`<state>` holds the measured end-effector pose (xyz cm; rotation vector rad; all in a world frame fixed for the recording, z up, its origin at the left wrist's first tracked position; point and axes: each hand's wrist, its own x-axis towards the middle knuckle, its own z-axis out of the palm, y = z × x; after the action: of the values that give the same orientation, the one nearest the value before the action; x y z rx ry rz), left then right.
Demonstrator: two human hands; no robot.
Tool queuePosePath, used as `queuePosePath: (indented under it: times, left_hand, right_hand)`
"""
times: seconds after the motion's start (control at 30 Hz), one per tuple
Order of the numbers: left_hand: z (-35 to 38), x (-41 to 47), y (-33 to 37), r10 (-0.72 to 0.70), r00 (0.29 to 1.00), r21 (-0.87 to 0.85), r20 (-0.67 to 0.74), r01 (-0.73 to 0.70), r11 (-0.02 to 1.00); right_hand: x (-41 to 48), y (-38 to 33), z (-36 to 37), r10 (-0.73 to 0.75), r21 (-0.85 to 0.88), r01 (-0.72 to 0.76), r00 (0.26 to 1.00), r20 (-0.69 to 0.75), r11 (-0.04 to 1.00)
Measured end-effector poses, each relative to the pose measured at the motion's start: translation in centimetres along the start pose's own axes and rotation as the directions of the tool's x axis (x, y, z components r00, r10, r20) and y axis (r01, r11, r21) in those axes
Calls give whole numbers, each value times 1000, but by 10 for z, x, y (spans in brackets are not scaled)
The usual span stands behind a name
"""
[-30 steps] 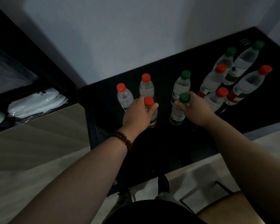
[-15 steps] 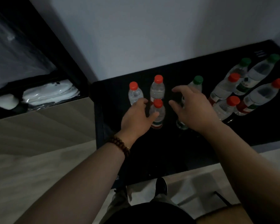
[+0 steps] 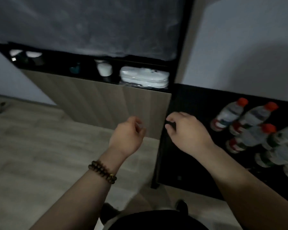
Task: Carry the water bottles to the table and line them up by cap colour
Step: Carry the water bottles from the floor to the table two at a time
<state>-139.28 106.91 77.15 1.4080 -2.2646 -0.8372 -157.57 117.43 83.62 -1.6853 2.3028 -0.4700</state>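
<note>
left hand (image 3: pixel 128 138), a beaded bracelet (image 3: pixel 103 171) on its wrist, hangs over the pale floor (image 3: pixel 32 146) in front of a wood-fronted cabinet (image 3: pixel 106 100), fingers loosely curled and holding nothing. right hand (image 3: pixel 188 133) is the same, slack and empty, above the left edge of the black table (image 3: pixel 189 163). water bottles (image 3: pixel 254 116) stand bunched on that table, well to the right of the right hand, blurred, with three red caps (image 3: pixel 242 102) showing plainly.
</note>
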Motion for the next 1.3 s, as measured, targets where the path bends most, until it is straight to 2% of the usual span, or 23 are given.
queuePosePath:
  times: [0.17,0.33,0.53,0.63,0.8,0.93,1.07,1.2,1.3]
  left_hand:
    - [-113,-30,-149,-161,985,6,-68,162,987]
    - [-238,-56,-277,-356,922,-19,-152,358,934]
    - [-332,-61,-398,-495,837,-124,-233,479,869]
    - [-371,-53,-457,-558,790,-156,-252,536,830]
    - [-446,-8,-566,-601,760,-139,-245,586,798]
    - [-513,30,-647,-656,726,-119,-207,647,753]
    - [-585,45,-720,-690,688,-100,-225,688,718]
    - [-656,48,-799,-730,644,-174,-229,711,681]
    - [-706,55,-870,-725,649,-167,-232,707,687]
  right_hand:
    - [45,-156,96,-28,-36,34,987,156,999]
    - [83,-311,168,-81,-22,93,944,321,995]
    - [133,-462,248,-189,-45,230,883,429,972]
    - [166,-528,292,-249,0,279,856,454,960]
    - [241,-638,370,-305,55,320,822,481,946]
    - [307,-731,422,-280,68,289,803,526,955]
    - [356,-830,458,-277,51,301,782,559,952]
    - [391,-931,492,-309,78,327,750,585,942]
    - [416,-1007,530,-323,68,350,750,577,934]
